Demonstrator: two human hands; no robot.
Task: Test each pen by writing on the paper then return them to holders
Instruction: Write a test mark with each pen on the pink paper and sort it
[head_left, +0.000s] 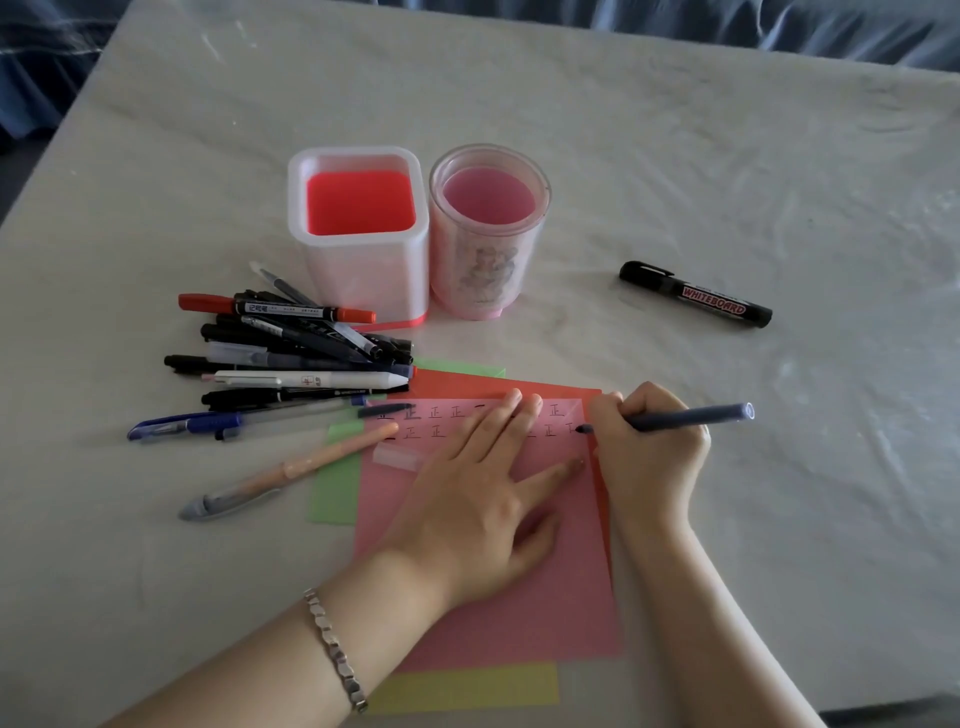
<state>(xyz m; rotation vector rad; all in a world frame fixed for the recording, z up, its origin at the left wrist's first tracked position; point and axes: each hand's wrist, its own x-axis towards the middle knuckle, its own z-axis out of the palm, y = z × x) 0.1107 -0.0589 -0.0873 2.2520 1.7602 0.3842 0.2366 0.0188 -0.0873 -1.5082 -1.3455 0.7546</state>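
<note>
My right hand (647, 447) grips a dark blue pen (691, 417), its tip touching the pink paper (519, 613) near the right end of the second row of written characters. My left hand (483, 493) lies flat on the pink paper with fingers spread, pressing it down. A pile of several pens (296, 348) lies left of the paper. A peach pen (311, 462) and a blue pen (208, 426) lie nearer me. Two holders stand behind, holding no pens: a square white one with a red bottom (363, 280) and a round pink one (480, 280).
A black whiteboard marker (696, 294) lies alone at the right. Green (335, 488), red (467, 384) and yellow (467, 686) sheets stick out from under the pink paper. A clear pen cap (397, 458) rests on the paper. The table has a wrinkled pale cover (779, 156).
</note>
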